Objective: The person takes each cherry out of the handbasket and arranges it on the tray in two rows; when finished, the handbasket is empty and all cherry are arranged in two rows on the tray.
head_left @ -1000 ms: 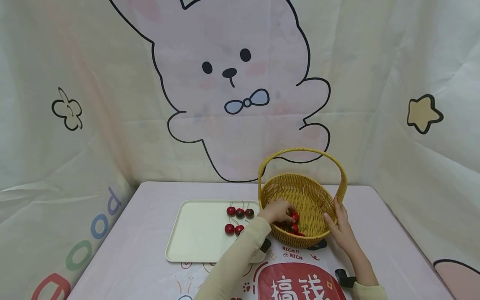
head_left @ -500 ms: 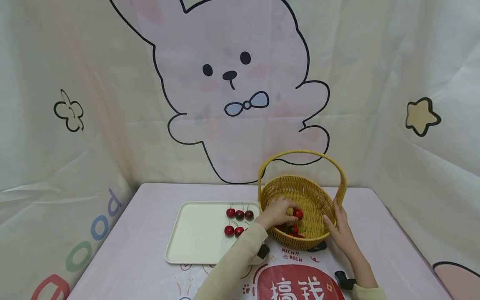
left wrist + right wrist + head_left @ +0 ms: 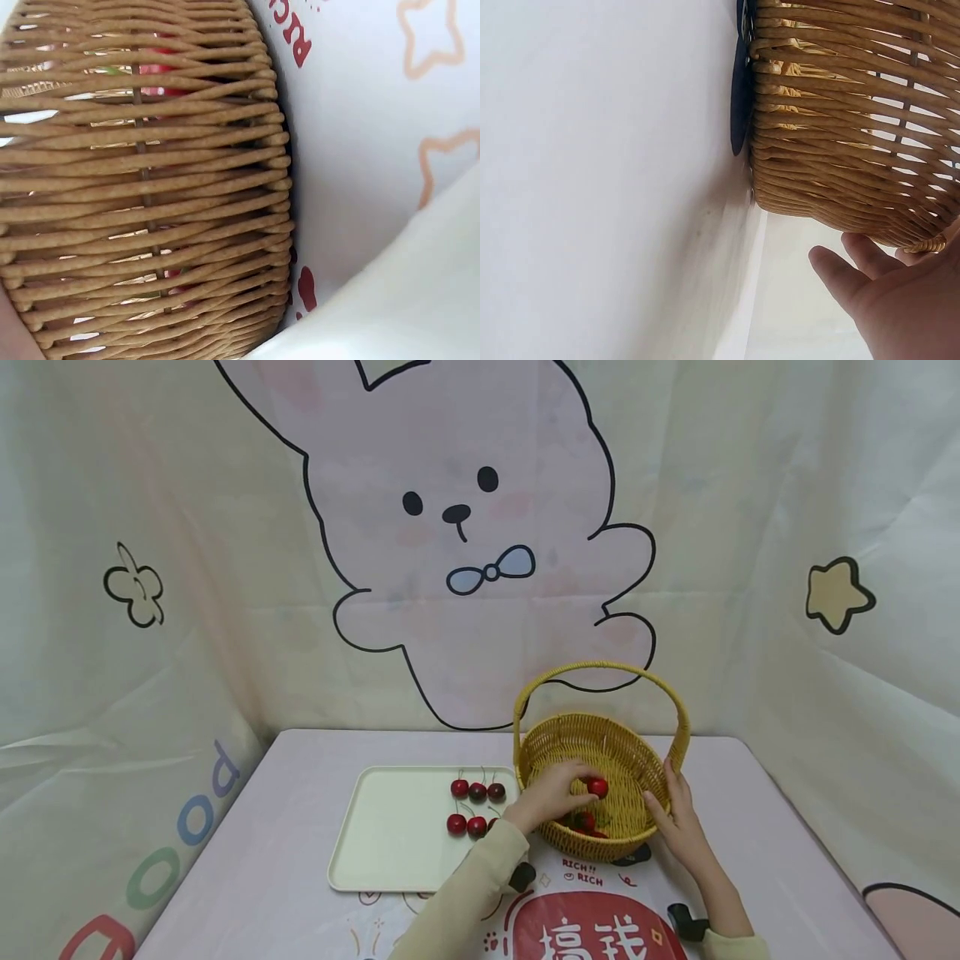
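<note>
A yellow wicker basket [image 3: 626, 752] with a tall hoop handle stands on the table at centre right. My left hand [image 3: 588, 787] reaches over its near left rim and pinches a red cherry [image 3: 597, 787] above the basket floor. More cherries [image 3: 581, 821] lie in the bottom of the basket. My right hand [image 3: 663, 793] rests with straight fingers [image 3: 855, 266] against the basket's right side by the handle's foot. The left wrist view shows only the woven basket wall [image 3: 142, 187], with red showing through the gaps.
A cream tray [image 3: 382, 835] lies left of the basket with several stemmed cherries [image 3: 477, 793] in its far right corner. A printed cloth covers the table [image 3: 300, 760]. Cartoon fabric walls close in at the back and both sides.
My left hand has lifted one cherry off the heap in the basket and holds it a little higher. The right hand has stayed on the basket's side.
</note>
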### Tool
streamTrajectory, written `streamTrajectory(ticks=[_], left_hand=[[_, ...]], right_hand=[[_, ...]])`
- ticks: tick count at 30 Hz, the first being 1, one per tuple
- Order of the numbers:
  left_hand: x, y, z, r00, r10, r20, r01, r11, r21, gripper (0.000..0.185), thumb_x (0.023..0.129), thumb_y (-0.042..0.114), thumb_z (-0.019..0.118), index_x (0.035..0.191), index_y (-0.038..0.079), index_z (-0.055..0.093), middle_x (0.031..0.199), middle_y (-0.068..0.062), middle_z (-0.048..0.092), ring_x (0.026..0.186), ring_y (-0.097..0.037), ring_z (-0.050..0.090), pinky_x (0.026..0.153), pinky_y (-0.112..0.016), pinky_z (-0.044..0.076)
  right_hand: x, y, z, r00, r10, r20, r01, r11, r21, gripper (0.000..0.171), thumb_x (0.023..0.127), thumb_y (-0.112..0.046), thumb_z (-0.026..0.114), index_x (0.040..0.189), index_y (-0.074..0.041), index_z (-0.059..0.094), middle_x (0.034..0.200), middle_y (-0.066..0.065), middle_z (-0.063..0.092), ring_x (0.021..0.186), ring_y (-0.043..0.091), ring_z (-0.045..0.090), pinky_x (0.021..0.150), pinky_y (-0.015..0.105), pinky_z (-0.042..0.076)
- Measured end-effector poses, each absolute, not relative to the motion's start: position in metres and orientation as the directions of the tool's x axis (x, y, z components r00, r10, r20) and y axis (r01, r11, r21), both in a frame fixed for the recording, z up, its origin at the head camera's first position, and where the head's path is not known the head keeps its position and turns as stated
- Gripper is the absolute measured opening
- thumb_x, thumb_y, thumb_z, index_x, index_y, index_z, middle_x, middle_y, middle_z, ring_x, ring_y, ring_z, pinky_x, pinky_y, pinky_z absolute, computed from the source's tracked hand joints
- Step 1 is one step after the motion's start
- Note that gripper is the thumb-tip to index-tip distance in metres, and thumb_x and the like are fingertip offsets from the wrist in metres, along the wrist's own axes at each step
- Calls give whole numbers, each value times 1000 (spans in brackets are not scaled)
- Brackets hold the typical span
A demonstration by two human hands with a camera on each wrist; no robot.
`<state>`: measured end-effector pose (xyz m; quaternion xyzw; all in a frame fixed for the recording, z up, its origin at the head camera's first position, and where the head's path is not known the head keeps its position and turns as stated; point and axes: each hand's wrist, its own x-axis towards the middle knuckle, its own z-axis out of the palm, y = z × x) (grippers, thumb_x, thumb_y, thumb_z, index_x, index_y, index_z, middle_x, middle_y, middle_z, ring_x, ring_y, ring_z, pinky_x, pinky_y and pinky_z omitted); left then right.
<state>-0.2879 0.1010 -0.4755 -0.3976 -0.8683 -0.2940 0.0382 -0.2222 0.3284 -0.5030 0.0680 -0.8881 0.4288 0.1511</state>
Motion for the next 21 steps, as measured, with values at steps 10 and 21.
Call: streamTrajectory(ticks=[10,21], left_hand=[[-278,96,-480,-690,623,368,703,453,549,33,89,27,62,120,18,60,115,6,60,105,-2,55,88,-13,43],[-267,80,-483,-671,548,500,732,378,567,33,88,22,64,120,13,61,119,0,59,108,-8,56,88,-15,45]], right_hand=[[-221,329,-505,-943,13,332,-253,621,-742,70,97,-21,46,150,-13,0,148,32,3,126,59,20,90,75,23],[-222,328,-504,-944,15,328,-246,630,-737,70,97,-22,45,150,-15,-1,149,30,3,126,58,21,90,74,24]])
